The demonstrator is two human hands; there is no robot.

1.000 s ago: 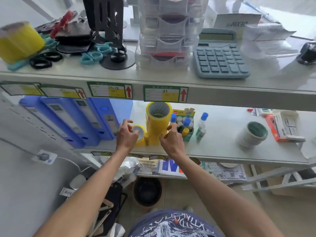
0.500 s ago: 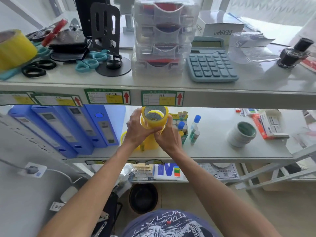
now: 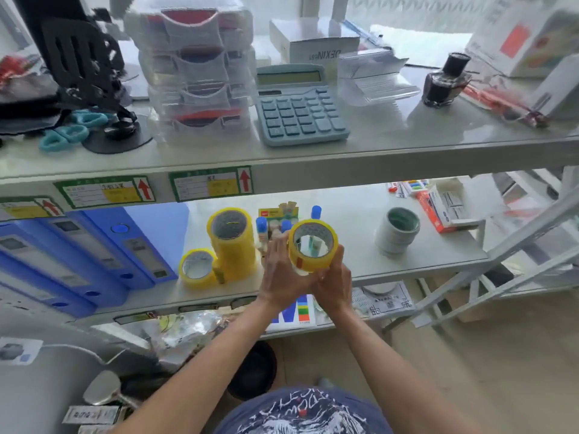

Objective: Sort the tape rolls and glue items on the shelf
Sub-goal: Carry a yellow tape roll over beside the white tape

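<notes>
I hold a yellow tape roll (image 3: 313,245) up in front of the middle shelf (image 3: 423,264), its hole facing me. My left hand (image 3: 280,270) cups its left side and my right hand (image 3: 333,281) grips it from below right. A stack of yellow tape rolls (image 3: 233,245) stands on the shelf to the left, with a smaller yellow roll (image 3: 196,268) leaning beside it. Behind my hands, blue-capped glue bottles (image 3: 260,228) and a box of glue sticks (image 3: 279,214) are partly hidden. A white tape stack (image 3: 397,231) sits farther right.
Blue binders (image 3: 94,255) fill the shelf's left end. A red and white box (image 3: 445,209) lies at the right. The upper shelf holds a blue calculator (image 3: 297,108), clear drawers (image 3: 194,73), scissors (image 3: 72,130) and an ink bottle (image 3: 446,81).
Both hands lifted the top yellow roll off the stack and carried it right and toward me. The stack is shorter now.
</notes>
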